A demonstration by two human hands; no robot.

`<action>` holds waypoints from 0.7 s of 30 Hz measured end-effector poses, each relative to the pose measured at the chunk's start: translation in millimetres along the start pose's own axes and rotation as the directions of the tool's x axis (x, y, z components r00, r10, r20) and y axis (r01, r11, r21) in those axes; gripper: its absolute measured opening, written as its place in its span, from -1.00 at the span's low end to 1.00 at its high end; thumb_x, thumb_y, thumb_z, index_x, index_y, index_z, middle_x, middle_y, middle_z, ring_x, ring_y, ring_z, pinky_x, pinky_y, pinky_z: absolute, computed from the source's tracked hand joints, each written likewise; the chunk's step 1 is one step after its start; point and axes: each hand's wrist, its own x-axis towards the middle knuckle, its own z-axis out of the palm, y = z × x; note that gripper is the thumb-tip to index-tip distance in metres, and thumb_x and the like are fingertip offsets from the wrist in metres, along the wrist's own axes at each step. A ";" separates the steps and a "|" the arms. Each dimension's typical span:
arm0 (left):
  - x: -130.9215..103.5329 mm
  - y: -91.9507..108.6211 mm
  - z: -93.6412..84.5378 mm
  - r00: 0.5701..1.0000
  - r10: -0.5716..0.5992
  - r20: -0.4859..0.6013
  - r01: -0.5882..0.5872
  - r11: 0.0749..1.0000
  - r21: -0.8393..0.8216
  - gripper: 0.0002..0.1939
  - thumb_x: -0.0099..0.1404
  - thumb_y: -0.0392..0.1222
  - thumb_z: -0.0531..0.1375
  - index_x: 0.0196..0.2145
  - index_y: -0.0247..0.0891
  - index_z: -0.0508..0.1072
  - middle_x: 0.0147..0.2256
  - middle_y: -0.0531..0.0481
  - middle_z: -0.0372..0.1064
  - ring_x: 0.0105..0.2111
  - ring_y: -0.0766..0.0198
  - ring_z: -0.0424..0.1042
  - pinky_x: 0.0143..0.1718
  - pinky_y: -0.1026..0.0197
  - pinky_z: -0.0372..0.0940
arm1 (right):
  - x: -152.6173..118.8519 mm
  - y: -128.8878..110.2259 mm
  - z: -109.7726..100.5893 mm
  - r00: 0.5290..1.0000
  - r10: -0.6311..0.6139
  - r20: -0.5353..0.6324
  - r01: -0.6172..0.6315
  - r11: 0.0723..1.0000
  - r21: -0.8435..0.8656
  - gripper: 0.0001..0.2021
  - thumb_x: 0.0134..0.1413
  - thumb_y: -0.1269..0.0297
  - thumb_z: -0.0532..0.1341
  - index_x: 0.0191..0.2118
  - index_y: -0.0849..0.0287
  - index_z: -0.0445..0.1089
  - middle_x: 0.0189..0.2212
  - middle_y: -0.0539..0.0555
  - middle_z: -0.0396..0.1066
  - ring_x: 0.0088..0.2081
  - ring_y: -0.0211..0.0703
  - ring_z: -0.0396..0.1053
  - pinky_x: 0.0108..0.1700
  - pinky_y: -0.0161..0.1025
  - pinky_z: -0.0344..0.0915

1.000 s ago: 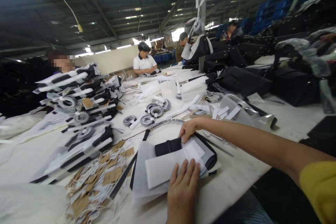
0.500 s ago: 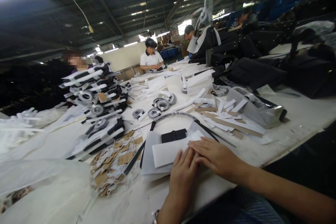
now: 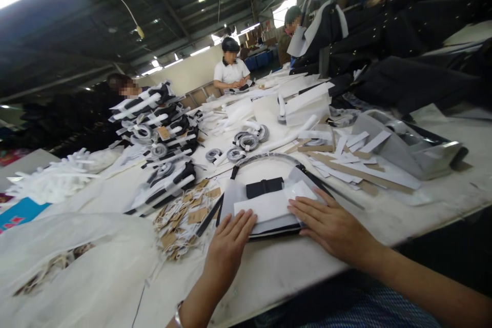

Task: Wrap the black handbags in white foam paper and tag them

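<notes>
A black handbag (image 3: 269,236) lies flat before me, mostly covered by translucent wrapping sheet. Its wrapped handle (image 3: 265,158) arches away from me. Across the bag lies a folded white foam sheet (image 3: 265,204), just below a black strap piece (image 3: 264,187). My left hand (image 3: 230,238) rests flat at the sheet's lower left corner, fingers stretched out. On the right end of the sheet, my right hand (image 3: 326,220) lies flat with its fingers extended. Neither hand grips anything.
A heap of brown tags (image 3: 184,218) with white strings lies left of the bag. Behind it rises a stack of wrapped black pieces (image 3: 165,133). Paper strips (image 3: 353,164) are scattered at the right, and wrapped coils (image 3: 246,141) sit farther back. A person (image 3: 230,69) works across the table.
My hands have moved apart: the left slid to the left edge of the bag, the right stays on the right side. The lower flap of wrapping is now folded in, and the bag's black lower edge shows.
</notes>
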 end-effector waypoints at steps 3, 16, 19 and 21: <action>2.7 3.5 6.8 0.999 -0.042 0.003 0.043 0.996 -0.074 -0.47 0.40 -0.46 0.01 0.27 -0.19 0.25 0.21 -0.05 0.34 0.21 0.23 0.33 0.17 0.06 0.32 | -10.8 -19.8 -2.3 0.990 0.130 -0.057 -0.124 0.987 0.104 -0.52 0.30 0.35 0.16 0.30 -0.08 0.27 0.06 0.08 0.50 0.04 0.08 0.47 0.18 0.15 0.33; 3.8 -0.3 2.3 0.998 -0.020 -0.063 0.013 0.994 -0.107 -0.39 0.32 -0.21 0.17 0.31 -0.13 0.21 0.19 -0.12 0.36 0.10 0.08 0.44 0.05 0.06 0.41 | 1.2 -71.2 31.5 0.678 0.444 0.586 -0.582 -0.162 0.797 0.37 -0.13 -0.02 0.48 0.42 -0.09 -0.69 0.30 0.39 0.14 0.31 0.08 0.17 0.26 0.11 0.18; 0.8 1.2 11.9 0.991 -0.039 -0.130 0.031 0.997 -0.066 -0.36 0.35 -0.11 0.18 0.34 -0.13 0.17 0.18 -0.11 0.37 0.06 0.07 0.46 0.00 0.09 0.41 | 9.0 -85.0 36.9 0.685 0.524 0.506 -0.488 -0.186 0.853 0.37 -0.24 -0.04 0.51 0.45 -0.10 -0.53 0.32 0.32 0.09 0.35 0.08 0.08 0.34 0.09 0.03; -1.3 2.0 21.8 0.978 -0.102 -0.183 0.097 0.995 -0.039 -0.36 0.38 -0.09 0.17 0.36 -0.12 0.12 0.14 -0.10 0.40 0.02 0.07 0.48 -0.02 0.09 0.39 | 15.6 -92.6 39.0 0.722 0.538 0.434 -0.433 -0.137 0.891 0.27 -0.20 0.05 0.50 0.46 -0.15 -0.41 0.31 0.25 0.08 0.35 0.05 0.08 0.36 0.10 -0.01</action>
